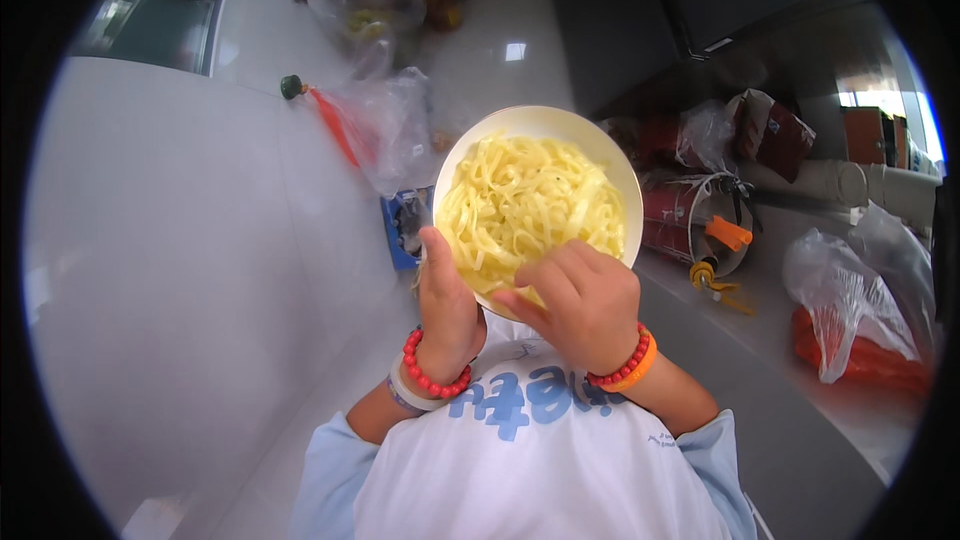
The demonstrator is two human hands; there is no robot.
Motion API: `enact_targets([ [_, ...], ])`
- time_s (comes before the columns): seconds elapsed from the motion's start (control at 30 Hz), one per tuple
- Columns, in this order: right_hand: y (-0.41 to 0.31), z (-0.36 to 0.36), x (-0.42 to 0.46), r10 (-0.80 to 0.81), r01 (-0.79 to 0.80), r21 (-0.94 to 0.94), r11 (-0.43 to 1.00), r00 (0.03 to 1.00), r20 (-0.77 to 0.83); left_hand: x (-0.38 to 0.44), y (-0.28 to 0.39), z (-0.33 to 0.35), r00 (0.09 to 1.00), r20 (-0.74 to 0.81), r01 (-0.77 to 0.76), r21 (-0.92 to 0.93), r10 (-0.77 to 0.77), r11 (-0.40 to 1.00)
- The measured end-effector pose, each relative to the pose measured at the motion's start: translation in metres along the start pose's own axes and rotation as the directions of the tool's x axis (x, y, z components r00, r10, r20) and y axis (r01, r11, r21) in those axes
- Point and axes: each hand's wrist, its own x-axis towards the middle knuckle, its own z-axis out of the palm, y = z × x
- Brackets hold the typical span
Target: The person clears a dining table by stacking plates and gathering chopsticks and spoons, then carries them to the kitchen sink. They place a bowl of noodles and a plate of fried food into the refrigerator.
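Note:
A round white bowl [536,118] of pale yellow flat noodles [525,195] is held up in front of my chest. My left hand [446,296] grips its lower left side, the thumb up along the rim and the other fingers hidden beneath. Over the near edge, my right hand [581,296] bends its fingers down towards the noodles. Its fingertips are partly hidden, so I cannot tell whether they pinch a noodle. Red bead bracelets circle both wrists.
Plastic bags hang from hooks [292,87] on the left wall. Below them is a blue box [401,232]. To the right are a bucket [675,217] with orange-handled items, a yellow-handled valve [709,277], a pale pipe [840,181] and a plastic bag [847,292] over something red.

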Motion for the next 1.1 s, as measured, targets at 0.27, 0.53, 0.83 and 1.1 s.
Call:
enact_targets([
  [0.27,0.071,-0.049,0.061,0.055,-0.061,0.069,0.996,0.995,0.088,0.052,0.01,0.071,0.999,-0.021,-0.025,-0.022,0.025,0.999],
  [0.53,0.103,-0.063,0.104,-0.241,0.213,0.149,0.966,0.948,0.207,0.086,0.014,0.108,0.998,0.062,-0.008,-0.066,0.012,0.998],
  [0.83,0.138,-0.057,0.166,-0.173,0.165,0.064,0.984,0.972,0.156,0.151,0.046,0.13,0.998,-0.05,-0.046,-0.066,0.043,0.997],
  [1.1,0.203,-0.078,0.256,0.087,-0.087,0.277,0.957,0.996,0.014,0.263,0.102,0.123,0.999,-0.033,-0.034,-0.13,0.03,0.991],
])
